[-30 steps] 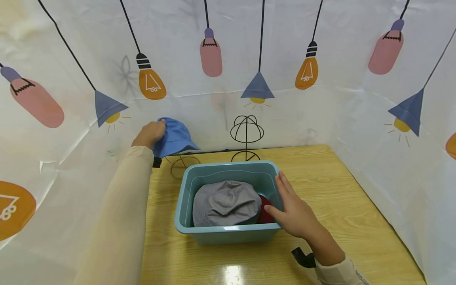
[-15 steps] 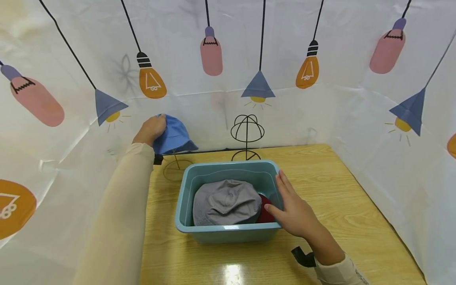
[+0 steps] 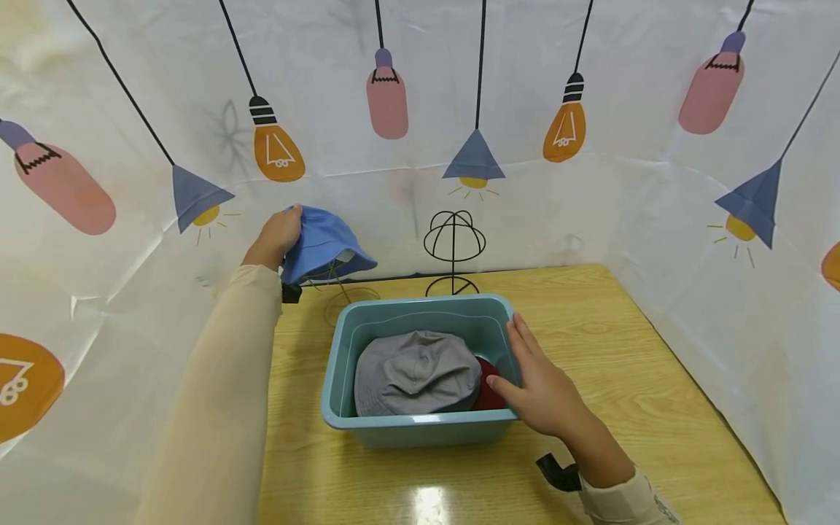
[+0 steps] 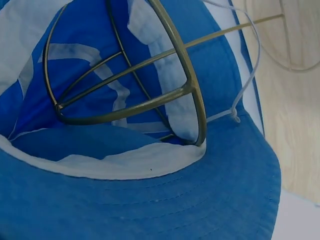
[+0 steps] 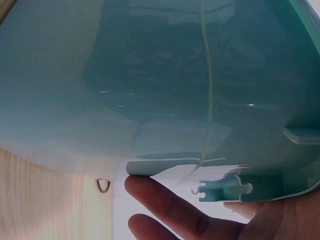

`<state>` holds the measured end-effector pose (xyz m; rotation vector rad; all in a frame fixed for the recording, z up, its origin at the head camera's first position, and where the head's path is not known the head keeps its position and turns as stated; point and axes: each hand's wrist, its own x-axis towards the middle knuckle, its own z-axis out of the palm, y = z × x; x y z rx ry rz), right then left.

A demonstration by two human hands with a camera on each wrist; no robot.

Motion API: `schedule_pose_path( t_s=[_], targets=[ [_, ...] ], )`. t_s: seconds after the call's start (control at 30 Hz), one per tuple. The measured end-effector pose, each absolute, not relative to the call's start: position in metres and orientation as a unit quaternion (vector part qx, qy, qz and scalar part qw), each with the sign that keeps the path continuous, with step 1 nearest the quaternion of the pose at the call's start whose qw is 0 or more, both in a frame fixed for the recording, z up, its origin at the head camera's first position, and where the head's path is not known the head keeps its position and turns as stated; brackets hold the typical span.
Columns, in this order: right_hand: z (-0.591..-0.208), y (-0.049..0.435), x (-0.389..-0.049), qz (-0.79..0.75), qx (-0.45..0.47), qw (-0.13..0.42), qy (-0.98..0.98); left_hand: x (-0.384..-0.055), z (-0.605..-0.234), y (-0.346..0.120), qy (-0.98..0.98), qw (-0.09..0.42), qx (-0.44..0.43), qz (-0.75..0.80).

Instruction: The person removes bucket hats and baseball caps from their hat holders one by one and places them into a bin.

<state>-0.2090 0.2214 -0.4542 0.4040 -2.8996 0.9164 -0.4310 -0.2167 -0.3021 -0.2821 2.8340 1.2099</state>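
My left hand (image 3: pixel 274 237) grips a light blue bucket hat (image 3: pixel 328 244) by the side of its crown at the back left. The hat hangs tilted over a gold wire hat stand (image 3: pixel 337 281), whose base leans off the table. In the left wrist view, the stand's wire dome (image 4: pixel 125 112) sits inside the hat, against its white inner band. A thin cord (image 4: pixel 248 85) hangs by the brim. My right hand (image 3: pixel 543 390) holds the right wall of a teal plastic bin (image 3: pixel 420 432), thumb over the rim inside and fingers (image 5: pixel 162 202) along the outside.
Inside the bin lie a crumpled grey bucket hat (image 3: pixel 416 372) and a dark red cap (image 3: pixel 488 390), partly hidden. A black wire hat stand (image 3: pixel 454 251) stands bare behind the bin. White patterned sheets (image 3: pixel 407 197) enclose the wooden table (image 3: pixel 590 328) at back and sides.
My left hand has risen slightly with the blue hat. The hat's brim has tipped up, and the gold stand has swung with it to the right. My right hand stays put.
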Motion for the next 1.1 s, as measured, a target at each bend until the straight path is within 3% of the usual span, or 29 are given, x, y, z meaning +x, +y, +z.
schedule_pose_path(
  t_s=[0.33,0.57,1.1],
  targets=[
    [-0.453,0.221,-0.209,0.298,0.131,0.036,-0.945,-0.433,-0.315,-0.217,0.943,-0.032,-0.02,0.331],
    [-0.453,0.222,-0.209,0.299,0.129,0.034,-0.945,-0.435,-0.33,-0.212,0.949,0.001,-0.048,0.312],
    [-0.455,0.22,-0.208,0.296,0.129,0.038,-0.946,-0.438,-0.306,-0.204,0.941,-0.08,-0.084,0.318]
  ],
)
